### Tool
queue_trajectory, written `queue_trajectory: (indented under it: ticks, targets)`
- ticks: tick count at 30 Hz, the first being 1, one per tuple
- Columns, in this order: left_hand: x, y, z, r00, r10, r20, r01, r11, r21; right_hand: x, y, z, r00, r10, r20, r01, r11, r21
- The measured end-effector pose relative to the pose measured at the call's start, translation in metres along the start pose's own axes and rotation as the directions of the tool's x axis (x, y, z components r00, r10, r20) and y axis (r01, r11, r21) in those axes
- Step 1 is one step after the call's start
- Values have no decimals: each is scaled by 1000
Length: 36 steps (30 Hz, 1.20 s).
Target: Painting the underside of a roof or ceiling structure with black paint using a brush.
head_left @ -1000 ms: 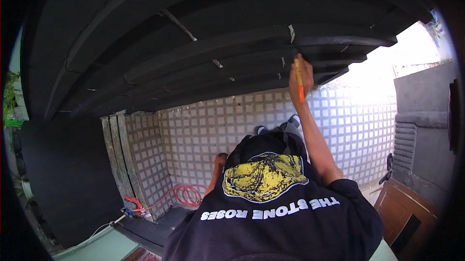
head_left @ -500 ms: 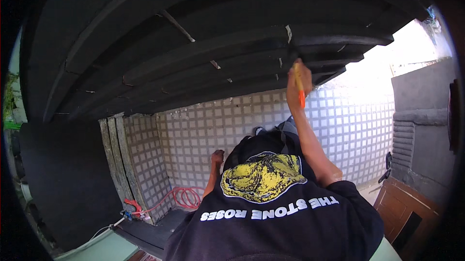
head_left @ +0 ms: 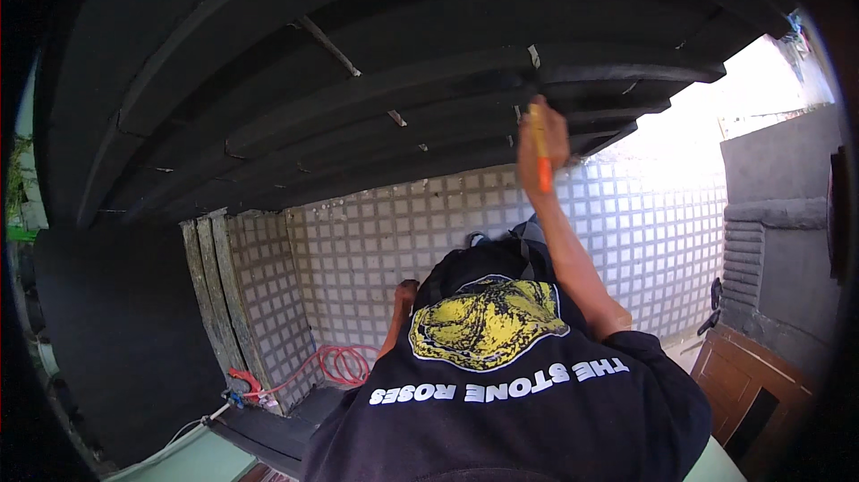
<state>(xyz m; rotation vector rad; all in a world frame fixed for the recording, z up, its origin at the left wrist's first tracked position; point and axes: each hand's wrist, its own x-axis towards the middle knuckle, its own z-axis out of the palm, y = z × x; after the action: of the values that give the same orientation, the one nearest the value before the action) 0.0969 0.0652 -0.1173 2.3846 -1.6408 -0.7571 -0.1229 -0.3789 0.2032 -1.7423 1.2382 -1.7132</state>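
My right hand is raised in front of me, its fingers closed round a paintbrush with a yellow handle and an orange end. The brush head points away from me at the dark, ribbed surface, where its bristles blend into the black and are hard to make out. Close to that spot is a narrow pale strip on the surface. My left hand hangs low beside my body, apart from the surface; its fingers are too small and dark to read.
A pale checkered tiled floor lies below. At the lower left are a coiled red hose, a tap with a red part and wooden posts. A brown door and a grey wall stand to the right.
My right hand has shifted slightly left and away from me with the paintbrush, along the dark surface. My left hand has barely moved.
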Motion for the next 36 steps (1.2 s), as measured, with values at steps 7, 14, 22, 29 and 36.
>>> queue_trajectory:
  ticks: [7, 14, 22, 29, 36]
  targets:
    - [-18, -12, 11, 972, -140, 187, 152, 987, -49, -3, -1, 6, 951, -118, 284, 48, 970, 240]
    - [11, -9, -40, 963, 160, -216, -180, 981, -76, 18, -10, -20, 998, 33, 46, -32, 999, -30]
    - [-29, 16, -31, 986, -79, -148, 67, 994, -82, 18, -75, 39, 923, -263, 281, 181, 941, 286]
    - [-7, 60, -83, 745, -625, 234, 641, 572, -512, 43, -60, 15, 964, -105, 246, 38, 963, 265]
    - [8, -25, -49, 972, -177, 153, 186, 981, -50, 35, -56, -25, 1000, 9, 5, -9, 999, -49]
